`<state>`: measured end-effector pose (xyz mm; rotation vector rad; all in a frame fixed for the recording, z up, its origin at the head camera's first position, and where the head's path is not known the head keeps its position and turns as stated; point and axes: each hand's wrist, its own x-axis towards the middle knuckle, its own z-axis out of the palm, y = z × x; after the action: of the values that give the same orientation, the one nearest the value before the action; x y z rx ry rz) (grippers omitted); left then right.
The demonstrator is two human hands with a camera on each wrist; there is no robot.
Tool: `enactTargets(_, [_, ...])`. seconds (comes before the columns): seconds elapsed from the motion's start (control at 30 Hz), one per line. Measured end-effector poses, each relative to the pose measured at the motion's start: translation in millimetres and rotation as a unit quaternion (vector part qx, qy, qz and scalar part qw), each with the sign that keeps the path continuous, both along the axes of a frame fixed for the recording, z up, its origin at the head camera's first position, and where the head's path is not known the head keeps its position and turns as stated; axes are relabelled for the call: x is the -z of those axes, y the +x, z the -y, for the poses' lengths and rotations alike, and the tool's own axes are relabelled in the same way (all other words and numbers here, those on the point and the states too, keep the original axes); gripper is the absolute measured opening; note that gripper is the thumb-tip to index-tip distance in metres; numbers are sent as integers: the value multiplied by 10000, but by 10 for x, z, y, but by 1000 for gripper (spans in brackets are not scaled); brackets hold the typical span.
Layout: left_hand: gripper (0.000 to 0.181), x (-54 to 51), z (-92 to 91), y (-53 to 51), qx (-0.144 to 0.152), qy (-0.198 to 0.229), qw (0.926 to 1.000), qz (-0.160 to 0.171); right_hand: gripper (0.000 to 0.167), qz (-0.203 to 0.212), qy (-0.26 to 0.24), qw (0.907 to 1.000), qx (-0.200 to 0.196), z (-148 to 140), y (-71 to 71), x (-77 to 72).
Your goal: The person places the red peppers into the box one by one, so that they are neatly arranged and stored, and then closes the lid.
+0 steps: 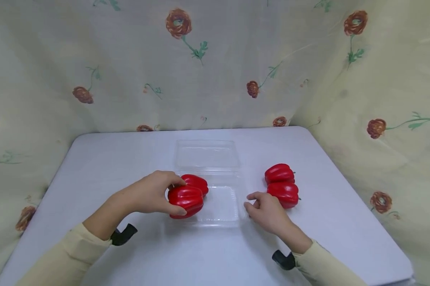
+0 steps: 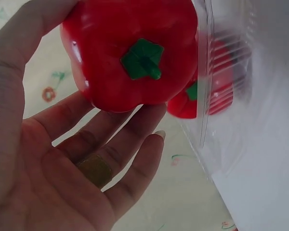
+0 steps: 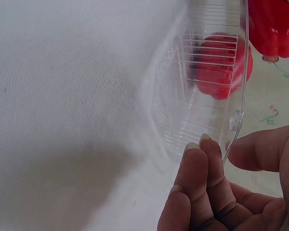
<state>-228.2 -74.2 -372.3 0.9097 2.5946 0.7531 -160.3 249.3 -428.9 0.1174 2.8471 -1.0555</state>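
My left hand (image 1: 154, 194) grips a red bell pepper (image 1: 186, 200), thumb on the near side and fingers on the far side. The left wrist view shows its green stem (image 2: 143, 60). This pepper is over the left part of a clear plastic container (image 1: 222, 202), above the rim. Behind it, a second red bell pepper (image 1: 198, 182) lies inside the container, seen through the wall in the right wrist view. My right hand (image 1: 266, 212) is at the container's right edge; its thumb (image 3: 253, 151) and fingertips are on either side of the rim.
Two more red bell peppers (image 1: 280, 173) lie side by side on the white table (image 1: 129, 159), just beyond my right hand. The container's clear lid (image 1: 206, 155) is folded open towards the back. Flower-patterned cloth (image 1: 215, 67) hangs behind and beside the table.
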Motion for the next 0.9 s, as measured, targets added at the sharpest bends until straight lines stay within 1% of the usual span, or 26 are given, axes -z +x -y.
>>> enactTargets(0.1, [72, 36, -12, 9, -5, 49, 10000, -4, 44, 24, 11, 10000, 2, 24, -12, -5])
enactTargets(0.3, [73, 108, -80, 15, 43, 93, 9999, 4, 43, 31, 74, 10000, 54, 7, 8, -10])
enactTargets(0.57, [73, 129, -102, 43, -38, -26, 10000, -7, 45, 65, 12, 10000, 12, 11, 7, -9])
enactTargets(0.8, [71, 122, -151, 48, -30, -201, 9993, -319, 44, 46, 37, 10000, 12, 16, 3, -10])
enactTargets(0.9, [69, 120, -159, 42, -23, -182, 9990, -398, 45, 29, 49, 10000, 12, 21, -4, -11])
